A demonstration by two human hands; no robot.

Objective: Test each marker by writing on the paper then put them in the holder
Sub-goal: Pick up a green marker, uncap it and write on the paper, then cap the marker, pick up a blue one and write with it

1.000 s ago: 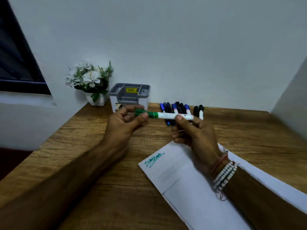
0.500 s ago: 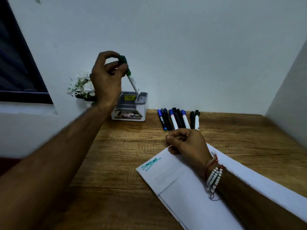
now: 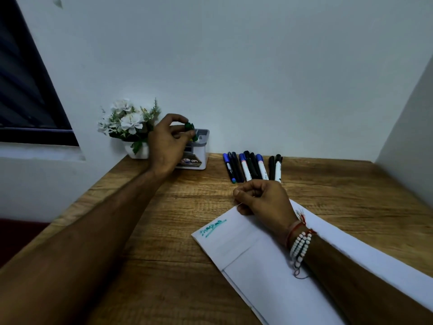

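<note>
My left hand (image 3: pixel 167 143) is over the grey and white holder (image 3: pixel 200 148) at the back of the desk, its fingertips pinching the green cap of the green marker (image 3: pixel 189 126). The marker stands nearly upright in the holder, most of its body hidden inside. My right hand (image 3: pixel 262 197) rests as a loose fist on the top edge of the white paper (image 3: pixel 269 266), holding nothing. The paper bears a green scribble (image 3: pixel 212 227). A row of several blue and black markers (image 3: pixel 251 166) lies on the desk behind my right hand.
A small white pot of white flowers (image 3: pixel 130 127) stands just left of the holder against the wall. The wooden desk (image 3: pixel 164 231) meets walls at the back and right. A dark window (image 3: pixel 25 90) is at the left.
My left hand took the green marker from both hands' grip, lifted it over the holder, then lowered it into the holder. My right hand dropped onto the paper as a fist.
</note>
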